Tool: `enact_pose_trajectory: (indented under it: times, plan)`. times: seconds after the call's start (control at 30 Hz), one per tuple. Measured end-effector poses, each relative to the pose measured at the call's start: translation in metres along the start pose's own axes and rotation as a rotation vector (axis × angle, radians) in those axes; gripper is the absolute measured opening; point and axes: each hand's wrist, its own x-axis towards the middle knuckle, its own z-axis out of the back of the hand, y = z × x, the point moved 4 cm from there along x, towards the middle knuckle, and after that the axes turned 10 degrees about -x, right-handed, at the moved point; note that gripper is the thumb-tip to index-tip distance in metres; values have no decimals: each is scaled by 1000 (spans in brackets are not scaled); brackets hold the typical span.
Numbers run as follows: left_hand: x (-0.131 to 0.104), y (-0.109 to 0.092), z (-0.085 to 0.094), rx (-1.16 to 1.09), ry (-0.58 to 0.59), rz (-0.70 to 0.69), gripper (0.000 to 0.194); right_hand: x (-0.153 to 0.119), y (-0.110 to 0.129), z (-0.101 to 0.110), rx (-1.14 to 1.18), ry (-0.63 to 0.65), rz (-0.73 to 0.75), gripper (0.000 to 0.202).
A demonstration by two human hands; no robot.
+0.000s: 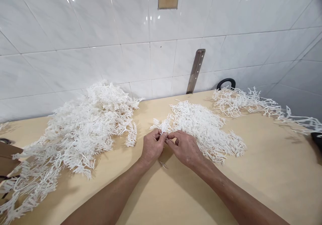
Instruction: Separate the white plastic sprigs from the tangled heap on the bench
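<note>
My left hand (153,145) is closed, its thumb and forefinger pinching a small white branched sprig (164,125) that looks like plastic. From the other side my right hand (185,148) meets it, fingertips pinched together at the sprig's lower end, which the fingers hide. Just beyond and right of my hands lies a pile of thin white pieces (201,127). A larger, fluffy heap of white branched sprigs (93,127) spreads over the left of the table. Below my hands, a few thin sticks or wires (163,165) rest on the tabletop (161,198).
A ruler-like metal strip (196,71) leans against the tiled wall (136,64). Stringy white branching pieces (251,102) lie at the back right, beside a black ring-shaped handle (226,82). A brown box (8,161) stands at the left edge, and a dark object (317,140) at the right.
</note>
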Motion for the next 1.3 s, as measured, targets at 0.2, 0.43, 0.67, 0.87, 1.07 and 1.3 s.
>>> enact_pose_trajectory:
  times: [0.2, 0.43, 0.67, 0.87, 1.07, 1.3]
  plan:
    - [0, 4, -1, -28, 17, 46, 35, -1, -2, 0, -38, -83, 14, 14]
    - [2, 2, -3, -118, 35, 116, 38, -5, 1, -1, -51, -168, 108, 13]
    - [5, 7, -3, -172, 40, 153, 39, -3, -1, -5, 12, -81, 64, 13]
    - [3, 5, -3, -178, 27, 182, 34, -4, 3, 0, -48, -129, 89, 15]
    - [1, 4, -4, -201, 23, 194, 36, -6, 11, 3, -111, -104, 159, 15]
    - [1, 3, -6, -167, 42, 197, 33, -6, 10, 4, -183, -126, 164, 17]
